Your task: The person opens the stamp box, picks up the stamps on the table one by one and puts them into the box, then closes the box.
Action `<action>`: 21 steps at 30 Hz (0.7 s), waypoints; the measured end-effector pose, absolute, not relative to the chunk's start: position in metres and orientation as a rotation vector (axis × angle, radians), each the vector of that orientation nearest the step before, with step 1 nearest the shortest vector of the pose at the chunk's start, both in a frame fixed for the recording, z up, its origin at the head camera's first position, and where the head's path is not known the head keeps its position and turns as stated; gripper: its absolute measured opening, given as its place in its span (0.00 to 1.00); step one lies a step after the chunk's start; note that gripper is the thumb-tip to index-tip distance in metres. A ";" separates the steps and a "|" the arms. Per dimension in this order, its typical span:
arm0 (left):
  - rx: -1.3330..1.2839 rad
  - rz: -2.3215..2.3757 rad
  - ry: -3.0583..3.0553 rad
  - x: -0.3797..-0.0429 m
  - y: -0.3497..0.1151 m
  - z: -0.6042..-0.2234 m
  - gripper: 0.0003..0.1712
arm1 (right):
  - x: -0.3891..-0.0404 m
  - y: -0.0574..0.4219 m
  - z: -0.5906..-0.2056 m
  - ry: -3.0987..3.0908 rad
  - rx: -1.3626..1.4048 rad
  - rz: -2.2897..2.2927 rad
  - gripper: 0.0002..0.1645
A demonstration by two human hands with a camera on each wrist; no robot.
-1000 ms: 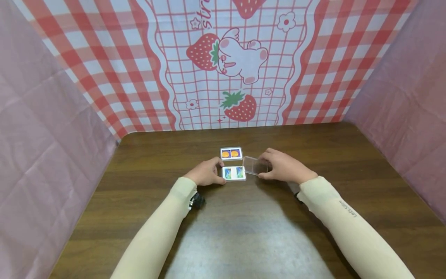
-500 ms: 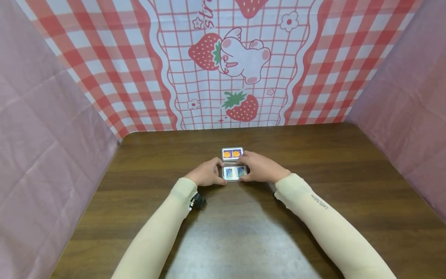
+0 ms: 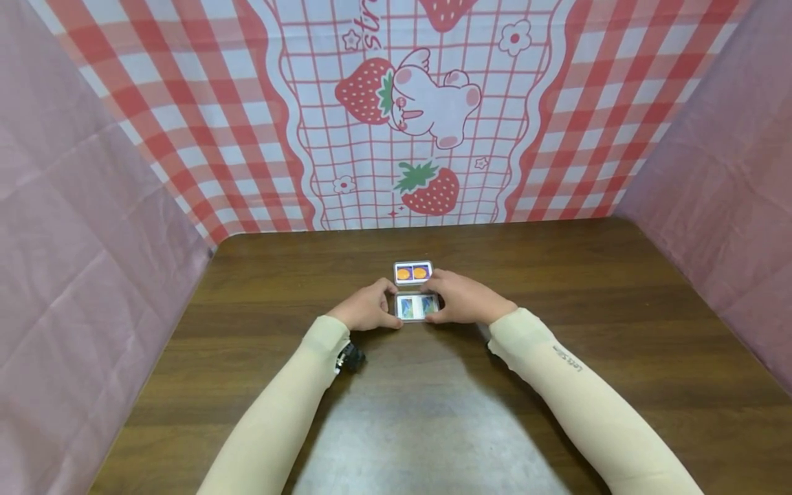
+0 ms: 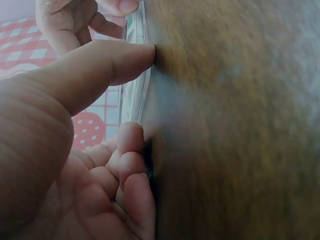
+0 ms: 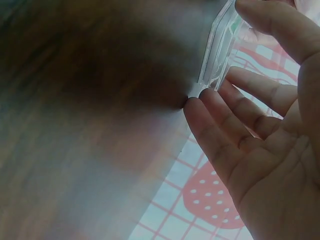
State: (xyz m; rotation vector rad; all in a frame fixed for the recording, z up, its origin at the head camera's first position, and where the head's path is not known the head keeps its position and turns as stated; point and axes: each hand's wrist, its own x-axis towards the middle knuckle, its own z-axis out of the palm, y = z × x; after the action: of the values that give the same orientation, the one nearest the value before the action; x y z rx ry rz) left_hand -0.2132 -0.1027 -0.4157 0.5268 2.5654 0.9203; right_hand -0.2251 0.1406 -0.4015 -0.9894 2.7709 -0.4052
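A small clear plastic case [image 3: 416,306] with two blue-green pictures on a white card lies flat on the table. Its transparent lid [image 5: 226,52] now sits over it; in the right wrist view a narrow gap shows between lid and base. My left hand [image 3: 366,306] grips the case's left end between thumb and fingers. From the other end, my right hand [image 3: 465,297] pinches the lid, thumb on the near side and fingers on the far side. Just behind lies a second clear case [image 3: 412,273] with two orange round pictures, its right corner partly covered by my right fingers.
The brown wooden table [image 3: 396,412] carries both cases near its middle. Behind it hangs a red-and-white checked cloth [image 3: 408,110] with strawberries. Pink cloth [image 3: 93,240] covers the sides.
My right hand has moved left, bringing the transparent lid from beside the near case to over it. My left hand has stayed at the case's left end.
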 end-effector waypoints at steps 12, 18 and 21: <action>0.548 0.918 2.533 -0.214 -0.103 -0.415 0.36 | -0.224 0.147 -0.401 2.758 -1.003 -0.418 0.35; 0.543 0.914 2.536 -0.214 -0.102 -0.415 0.34 | -0.224 0.147 -0.403 2.766 -1.003 -0.399 0.36; 0.540 0.913 2.537 -0.213 -0.102 -0.416 0.34 | -0.224 0.147 -0.404 2.769 -1.002 -0.390 0.37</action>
State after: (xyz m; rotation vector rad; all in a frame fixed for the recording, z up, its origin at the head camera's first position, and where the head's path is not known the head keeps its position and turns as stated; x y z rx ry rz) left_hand -0.2126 -0.1025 -0.4156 0.5403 2.5366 0.9125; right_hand -0.2239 0.1469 -0.4036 -1.0023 2.7691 -0.3902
